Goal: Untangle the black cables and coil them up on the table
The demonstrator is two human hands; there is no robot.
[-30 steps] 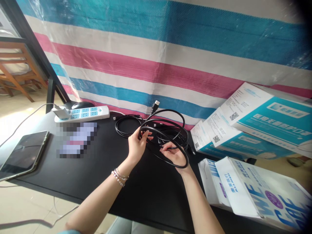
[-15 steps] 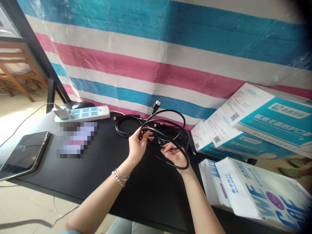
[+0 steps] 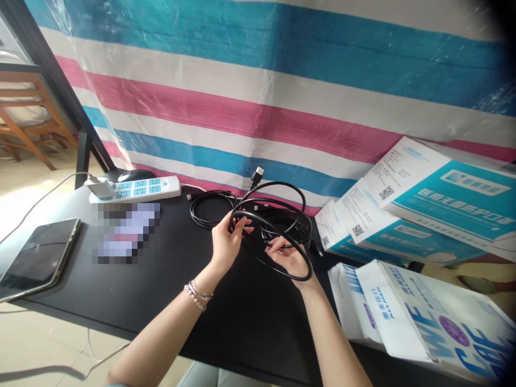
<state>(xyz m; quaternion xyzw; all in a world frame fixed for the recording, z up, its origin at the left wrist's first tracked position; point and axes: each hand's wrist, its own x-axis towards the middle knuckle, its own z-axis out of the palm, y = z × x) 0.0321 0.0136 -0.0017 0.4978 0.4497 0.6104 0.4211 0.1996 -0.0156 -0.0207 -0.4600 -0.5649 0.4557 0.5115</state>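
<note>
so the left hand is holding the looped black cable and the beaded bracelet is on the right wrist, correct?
Not quite: the head view shows the beaded bracelet on the left wrist, not the right. The left hand is indeed holding the looped black cable.

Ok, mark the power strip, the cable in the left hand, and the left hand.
Power strip [image 3: 140, 187]: head view, on its socket face.
Cable [image 3: 278, 226]: head view, on its near loop.
Left hand [image 3: 224, 237]: head view, on its back.
</note>
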